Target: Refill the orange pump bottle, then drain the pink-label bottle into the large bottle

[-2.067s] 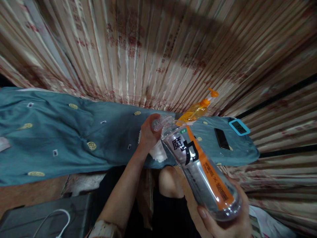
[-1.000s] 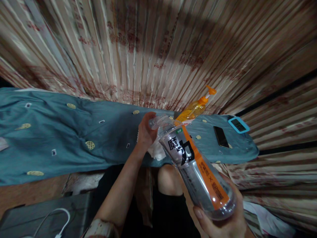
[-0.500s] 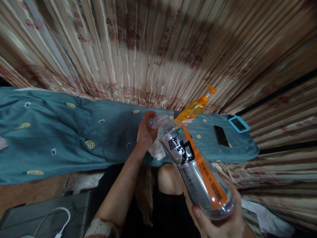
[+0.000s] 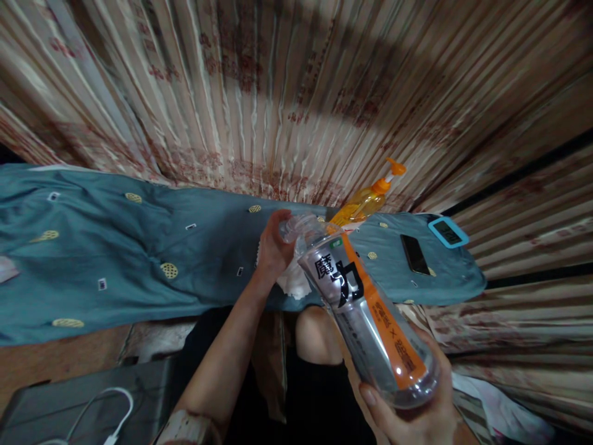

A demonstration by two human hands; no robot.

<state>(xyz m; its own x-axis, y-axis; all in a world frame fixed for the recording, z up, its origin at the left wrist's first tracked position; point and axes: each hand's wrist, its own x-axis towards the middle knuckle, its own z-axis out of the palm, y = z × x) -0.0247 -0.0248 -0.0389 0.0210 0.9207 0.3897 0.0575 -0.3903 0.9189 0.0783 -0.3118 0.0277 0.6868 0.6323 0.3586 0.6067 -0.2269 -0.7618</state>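
With the dial centred on the large clear bottle and twelve at the top, the person's right hand is at five, wrapped around the bottle's base, thumb on the near side. The left hand is at ten, its fingers closed about the neck end; whether they press on the neck itself or on a cap there cannot be made out. The bottle lies aslant above the knees and the edge of the teal cloth, neck toward ten, its orange-and-silver label facing up.

Compared with two seconds ago, the bottle and both hands have slid slightly toward nine, while the grips look the same. Since half a second ago, hardly anything has shifted.

The things around have kept their places on the cloth: the orange pump bottle at twelve, partly covered by the clear bottle; the dark phone and the blue-framed display toward two, near each other; and a white tissue between nine and ten, partly hidden by the left hand.
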